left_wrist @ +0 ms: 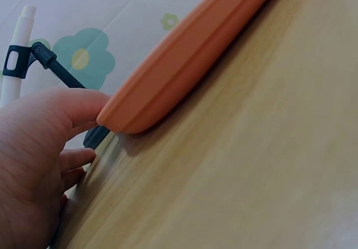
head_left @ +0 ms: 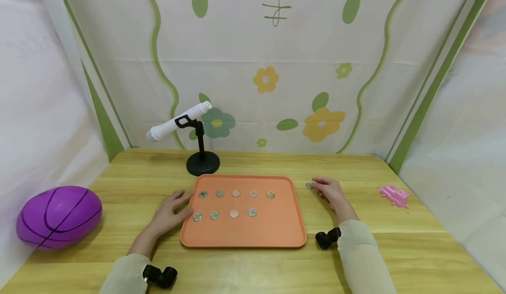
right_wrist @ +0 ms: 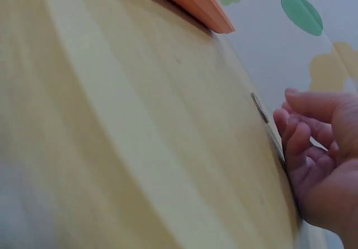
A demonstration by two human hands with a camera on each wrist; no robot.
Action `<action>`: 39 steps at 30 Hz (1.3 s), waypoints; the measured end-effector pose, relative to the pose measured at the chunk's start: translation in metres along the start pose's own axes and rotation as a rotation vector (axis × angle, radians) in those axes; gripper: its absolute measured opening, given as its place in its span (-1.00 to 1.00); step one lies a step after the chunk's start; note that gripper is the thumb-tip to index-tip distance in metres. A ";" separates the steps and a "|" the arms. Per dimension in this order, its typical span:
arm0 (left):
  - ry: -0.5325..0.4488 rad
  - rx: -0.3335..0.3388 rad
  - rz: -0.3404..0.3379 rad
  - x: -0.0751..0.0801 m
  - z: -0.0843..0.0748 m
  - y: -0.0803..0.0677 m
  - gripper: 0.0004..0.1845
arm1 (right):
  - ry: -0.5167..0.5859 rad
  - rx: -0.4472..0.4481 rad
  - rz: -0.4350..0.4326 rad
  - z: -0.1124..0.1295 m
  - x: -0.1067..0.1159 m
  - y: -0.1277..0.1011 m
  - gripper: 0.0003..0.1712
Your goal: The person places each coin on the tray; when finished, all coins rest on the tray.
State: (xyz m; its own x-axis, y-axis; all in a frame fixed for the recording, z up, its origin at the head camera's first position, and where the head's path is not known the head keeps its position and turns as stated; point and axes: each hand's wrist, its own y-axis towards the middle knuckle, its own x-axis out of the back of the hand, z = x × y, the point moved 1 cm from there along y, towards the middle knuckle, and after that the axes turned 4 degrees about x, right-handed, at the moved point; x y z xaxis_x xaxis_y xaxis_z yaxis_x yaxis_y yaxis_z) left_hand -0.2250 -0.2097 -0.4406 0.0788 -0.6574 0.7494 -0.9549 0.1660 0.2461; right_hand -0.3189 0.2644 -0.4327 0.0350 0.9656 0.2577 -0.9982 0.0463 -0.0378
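An orange tray [head_left: 269,234] lies on the wooden table, with two rows of coins on it, several silvery and a few copper-toned, such as this coin [head_left: 252,212]. My left hand [head_left: 168,215] rests at the tray's left edge, its fingertips touching the rim; in the left wrist view the thumb meets the tray's corner [left_wrist: 168,70]. Right of the tray, a silvery coin [head_left: 309,185] is on the table at the fingertips of my right hand [head_left: 331,194]. In the right wrist view this coin [right_wrist: 259,107] appears edge-on, just beyond the loosely bent fingers. The fingers partly hide the table there.
A white microphone [head_left: 174,122] on a black stand [head_left: 203,163] stands behind the tray. At the far left sits a purple ball [head_left: 59,217] with black lines. A pink toy [head_left: 394,196] lies on the right. A flower-printed cloth [head_left: 237,43] hangs behind the table.
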 end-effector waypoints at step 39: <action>-0.022 -0.014 0.000 0.001 -0.002 -0.002 -0.47 | -0.427 0.126 -0.007 0.001 -0.017 -0.003 -0.74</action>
State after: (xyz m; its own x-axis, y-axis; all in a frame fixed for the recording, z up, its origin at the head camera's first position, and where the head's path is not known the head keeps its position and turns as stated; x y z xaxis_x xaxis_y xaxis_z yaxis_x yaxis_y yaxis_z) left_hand -0.2229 -0.2091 -0.4391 0.0720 -0.6734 0.7358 -0.9508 0.1765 0.2545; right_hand -0.3170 0.2477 -0.4363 0.0452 0.7719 0.6341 -0.9971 -0.0044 0.0765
